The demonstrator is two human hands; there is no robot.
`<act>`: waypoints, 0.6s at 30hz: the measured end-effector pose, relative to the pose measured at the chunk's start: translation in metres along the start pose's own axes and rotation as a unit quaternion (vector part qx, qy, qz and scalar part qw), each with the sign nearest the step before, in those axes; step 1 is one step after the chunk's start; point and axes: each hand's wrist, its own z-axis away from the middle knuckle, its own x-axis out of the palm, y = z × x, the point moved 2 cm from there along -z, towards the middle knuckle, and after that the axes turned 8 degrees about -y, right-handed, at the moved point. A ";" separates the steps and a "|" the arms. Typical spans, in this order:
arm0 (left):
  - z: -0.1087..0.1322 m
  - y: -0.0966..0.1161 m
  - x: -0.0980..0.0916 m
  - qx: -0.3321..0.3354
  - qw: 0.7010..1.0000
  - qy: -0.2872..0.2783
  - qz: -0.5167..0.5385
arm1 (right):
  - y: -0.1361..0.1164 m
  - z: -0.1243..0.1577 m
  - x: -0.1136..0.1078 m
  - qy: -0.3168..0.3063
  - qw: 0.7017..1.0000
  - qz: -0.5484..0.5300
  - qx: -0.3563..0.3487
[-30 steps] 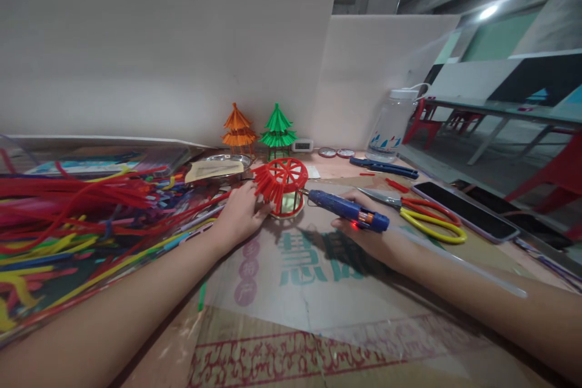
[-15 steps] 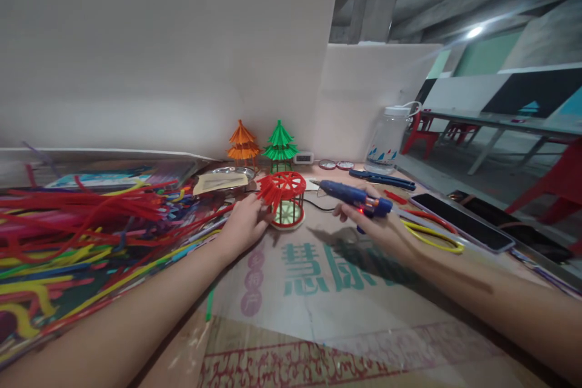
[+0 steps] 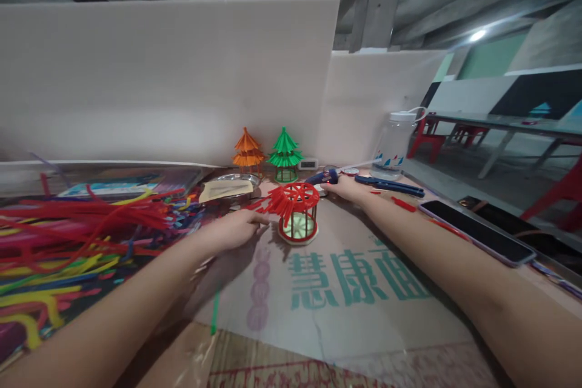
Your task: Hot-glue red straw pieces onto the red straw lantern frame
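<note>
A small red straw pavilion with a green base stands upright on the cardboard sheet. My left hand lies just left of it, fingers stretched toward its roof fringe and holding nothing. My right hand reaches far back, closed around the blue glue gun, which sits low near the table behind the pavilion. A finished orange pavilion and a green pavilion stand against the white back board.
A heap of coloured straws fills the left side. A metal dish lies behind my left hand. On the right are a clear water jug, a blue cutter, a phone and red straw bits.
My right hand has carried the glue gun from beside the red pavilion back toward the rear of the table. My left hand has slid slightly away from the pavilion. The view has tilted upward.
</note>
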 end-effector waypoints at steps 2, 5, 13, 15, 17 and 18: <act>0.011 0.001 -0.013 -0.023 0.996 -0.083 0.013 | 0.005 -0.001 0.001 0.002 1.000 0.013 -0.011; 0.027 0.010 -0.022 -0.011 0.979 -0.176 0.104 | 0.011 0.006 -0.004 0.016 0.999 0.033 -0.036; 0.052 0.062 -0.023 0.160 0.922 -0.096 0.338 | 0.018 0.063 -0.022 0.084 0.981 0.064 -0.161; 0.052 0.069 -0.021 0.186 0.911 -0.078 0.359 | 0.009 0.087 -0.026 0.106 0.976 0.055 -0.184; 0.052 0.075 -0.016 0.189 0.908 -0.066 0.368 | -0.007 0.116 -0.027 0.115 0.969 0.037 -0.215; 0.053 0.078 -0.014 0.183 0.909 -0.061 0.370 | -0.018 0.133 -0.025 0.109 0.959 0.013 -0.261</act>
